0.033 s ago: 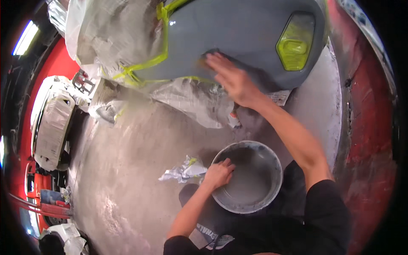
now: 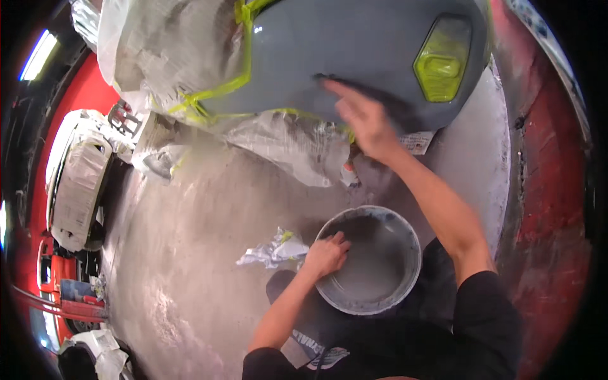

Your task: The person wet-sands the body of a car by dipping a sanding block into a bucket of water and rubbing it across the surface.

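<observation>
I'm getting a soft, hazy feed: strip light [image 2: 39,56] glaring at left, a glint on the grey panel [image 2: 354,50], right hand [image 2: 368,126] slightly blurred, edges bending into black.

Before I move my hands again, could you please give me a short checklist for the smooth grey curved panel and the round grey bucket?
1. Left hand on bucket: ok, at the left side of the rim.
2. Right hand at panel: ok, fingers stretched toward its surface.
3. Anything beneath the right fingertips: cannot tell, only a small dark patch shows.
4. Yellow-green tape along the panel's left edge: ok, in place.
5. Bucket's contents: cannot tell, grey and unclear.
6. Floor beside bucket clear: not ok, a crumpled whitish sheet lies left of it.
</observation>
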`<state>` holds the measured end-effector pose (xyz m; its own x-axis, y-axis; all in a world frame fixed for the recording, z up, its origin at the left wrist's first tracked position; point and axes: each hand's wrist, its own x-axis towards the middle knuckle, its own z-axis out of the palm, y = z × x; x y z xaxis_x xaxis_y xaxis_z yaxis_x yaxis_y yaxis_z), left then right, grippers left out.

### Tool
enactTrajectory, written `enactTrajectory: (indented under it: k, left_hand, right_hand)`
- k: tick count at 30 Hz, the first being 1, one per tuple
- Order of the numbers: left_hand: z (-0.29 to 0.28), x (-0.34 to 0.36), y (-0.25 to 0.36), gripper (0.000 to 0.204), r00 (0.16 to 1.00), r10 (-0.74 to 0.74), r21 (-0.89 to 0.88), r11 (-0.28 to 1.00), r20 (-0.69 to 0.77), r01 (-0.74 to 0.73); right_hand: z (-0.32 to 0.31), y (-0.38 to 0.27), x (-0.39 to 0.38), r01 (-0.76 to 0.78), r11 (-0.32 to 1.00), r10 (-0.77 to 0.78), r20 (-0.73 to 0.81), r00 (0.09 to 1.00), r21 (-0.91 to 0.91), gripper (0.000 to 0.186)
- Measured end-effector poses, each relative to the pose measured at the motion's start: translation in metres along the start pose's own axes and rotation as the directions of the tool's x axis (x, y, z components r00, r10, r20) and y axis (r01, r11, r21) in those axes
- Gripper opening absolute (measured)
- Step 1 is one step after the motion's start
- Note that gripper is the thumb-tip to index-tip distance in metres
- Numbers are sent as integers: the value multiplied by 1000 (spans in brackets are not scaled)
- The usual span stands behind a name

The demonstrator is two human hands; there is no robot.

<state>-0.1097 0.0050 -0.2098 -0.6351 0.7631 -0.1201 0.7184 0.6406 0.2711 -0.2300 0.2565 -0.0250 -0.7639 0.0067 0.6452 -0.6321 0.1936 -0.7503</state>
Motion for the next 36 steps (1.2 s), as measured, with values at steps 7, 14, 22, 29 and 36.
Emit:
enactTrajectory:
  k: [7, 14, 22, 29, 36]
  left_hand:
    - [2, 6, 7, 21, 992, -25, 74, 997, 125, 15]
    - [73, 5, -9, 23, 981, 11, -121, 993, 196, 13]
    - [19, 26, 6, 29, 984, -11, -184, 983, -175, -22]
    - [-244, 171, -18, 78, 410, 176, 256, 955, -895, 150]
    - [-227, 262, 19, 105, 335, 152, 252, 927, -930, 279]
  right_hand:
    - [-35, -3, -52, -534, 353, 485, 338, 807, 768, 46]
    - [2, 58, -174, -853, 520, 699, 593, 399, -39, 41]
    - [75, 203, -346, 270, 570, 735, 629, 255, -776, 32]
    - [73, 134, -286, -69, 656, 752, 658, -21, -752, 41]
    - [38, 122, -278, -282, 769, 637, 651, 413, -574, 31]
